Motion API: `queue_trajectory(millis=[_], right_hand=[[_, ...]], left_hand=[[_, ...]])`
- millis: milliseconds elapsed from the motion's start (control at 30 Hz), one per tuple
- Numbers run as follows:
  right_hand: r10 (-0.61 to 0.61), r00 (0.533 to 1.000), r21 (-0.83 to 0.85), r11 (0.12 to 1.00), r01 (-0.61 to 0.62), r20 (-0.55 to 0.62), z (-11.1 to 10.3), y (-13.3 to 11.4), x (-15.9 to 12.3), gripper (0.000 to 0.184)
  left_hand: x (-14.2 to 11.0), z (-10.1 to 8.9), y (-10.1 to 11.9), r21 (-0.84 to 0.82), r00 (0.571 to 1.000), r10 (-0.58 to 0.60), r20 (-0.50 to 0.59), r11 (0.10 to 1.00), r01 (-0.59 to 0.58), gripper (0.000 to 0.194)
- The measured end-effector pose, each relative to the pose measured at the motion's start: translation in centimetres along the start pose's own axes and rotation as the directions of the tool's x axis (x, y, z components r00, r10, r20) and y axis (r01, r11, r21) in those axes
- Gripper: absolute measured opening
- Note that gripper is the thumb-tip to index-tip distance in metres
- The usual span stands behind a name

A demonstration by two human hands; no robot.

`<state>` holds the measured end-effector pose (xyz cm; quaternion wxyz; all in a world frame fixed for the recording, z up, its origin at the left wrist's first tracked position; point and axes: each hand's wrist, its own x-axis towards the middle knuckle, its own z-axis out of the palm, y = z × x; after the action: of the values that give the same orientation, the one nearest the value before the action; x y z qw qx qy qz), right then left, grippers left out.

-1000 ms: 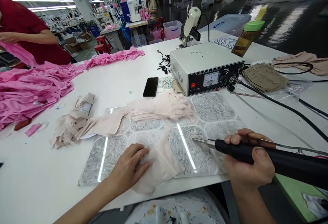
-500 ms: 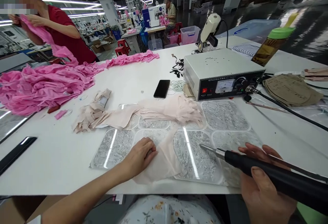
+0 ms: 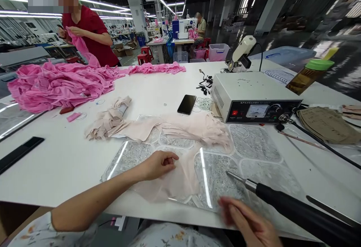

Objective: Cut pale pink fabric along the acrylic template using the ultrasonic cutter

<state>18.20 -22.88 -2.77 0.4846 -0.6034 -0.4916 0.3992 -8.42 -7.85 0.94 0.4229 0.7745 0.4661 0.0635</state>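
My left hand [image 3: 162,165] has its fingers curled at the upper part of a thin beige fabric piece [image 3: 180,181], which lies on a clear-topped grey patterned mat [image 3: 265,173] near the table's front edge. A black pen-shaped tool with a metal tip [image 3: 293,202] lies on the mat and table to the right, tip pointing left. My right hand [image 3: 248,220] is apart from this tool, in front of the table edge, holding nothing I can see. Its fingers are partly apart and smeared by motion. Stacked beige fabric pieces [image 3: 194,128] lie beyond my left hand.
A control box [image 3: 258,89] with a meter stands at the back right, its cable running right. A phone [image 3: 186,104], a pink fabric heap [image 3: 62,83], a green-lidded bottle [image 3: 308,75] and brown pattern pieces [image 3: 327,124] lie about. A person in red [image 3: 91,32] handles pink fabric across the table.
My right hand has let go of the black tool and moved left and down; the tool now lies down. My left hand stays at the fabric. The view has shifted.
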Motion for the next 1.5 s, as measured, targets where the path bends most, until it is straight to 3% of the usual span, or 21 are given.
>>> queue_trajectory(millis=[33, 67, 133, 200, 300, 500, 633, 733, 900, 1133, 1300, 1500], right_hand=[[-0.165, 0.986, -0.114, 0.979, 0.167, 0.023, 0.9, -0.4, 1.0, 0.028], [-0.325, 0.943, -0.230, 0.915, 0.332, 0.071, 1.9, -0.7, 2.1, 0.030], [-0.533, 0.822, -0.440, 0.701, 0.561, 0.200, 3.5, -1.0, 4.4, 0.038], [-0.594, 0.733, -0.565, 0.498, 0.658, 0.331, 4.9, -0.8, 6.0, 0.043], [-0.595, 0.688, -0.558, 0.430, 0.710, 0.416, 6.1, -0.3, 6.6, 0.039], [-0.570, 0.714, -0.576, 0.446, 0.685, 0.407, 5.5, 0.2, 7.2, 0.037], [-0.528, 0.761, -0.619, 0.468, 0.631, 0.377, 5.8, 0.2, 8.7, 0.041], [-0.517, 0.760, -0.612, 0.470, 0.636, 0.393, 6.1, 0.0, 8.8, 0.038], [-0.533, 0.735, -0.547, 0.497, 0.673, 0.419, 5.8, -0.7, 8.2, 0.030], [-0.514, 0.769, -0.529, 0.561, 0.637, 0.380, 5.5, -0.5, 8.8, 0.033], [-0.526, 0.794, -0.529, 0.599, 0.601, 0.305, 4.0, -0.3, 8.6, 0.038], [-0.571, 0.746, -0.519, 0.547, 0.657, 0.343, 4.5, -0.8, 7.6, 0.039]], left_hand=[[0.0, -0.1, 0.0, 0.022, 1.000, 0.016, 0.007, 1.000, -0.016, 0.033], [0.0, -0.1, 0.1, 0.050, 0.999, 0.036, 0.010, 0.998, -0.036, 0.033], [-0.2, -0.2, 0.2, 0.122, 0.996, 0.089, 0.008, 0.989, -0.089, 0.032], [-0.2, -0.2, 0.3, 0.206, 0.987, 0.160, -0.010, 0.966, -0.154, 0.032], [0.5, 0.0, 0.0, 0.319, 0.956, 0.292, -0.025, 0.909, -0.269, 0.037], [4.7, 0.0, -1.8, 0.400, 0.848, 0.523, 0.090, 0.760, -0.511, 0.048], [7.0, -0.5, -2.5, 0.414, 0.783, 0.608, 0.134, 0.683, -0.602, 0.057], [7.7, -0.8, -2.7, 0.426, 0.751, 0.637, 0.174, 0.639, -0.641, 0.059], [7.8, -0.9, -2.8, 0.452, 0.734, 0.651, 0.195, 0.604, -0.656, 0.056], [5.7, -1.2, -1.8, 0.459, 0.711, 0.680, 0.180, 0.581, -0.672, 0.053], [5.2, -1.1, -1.6, 0.459, 0.696, 0.669, 0.260, 0.549, -0.699, 0.060], [6.4, -0.6, -1.5, 0.471, 0.700, 0.649, 0.299, 0.538, -0.700, 0.058]])
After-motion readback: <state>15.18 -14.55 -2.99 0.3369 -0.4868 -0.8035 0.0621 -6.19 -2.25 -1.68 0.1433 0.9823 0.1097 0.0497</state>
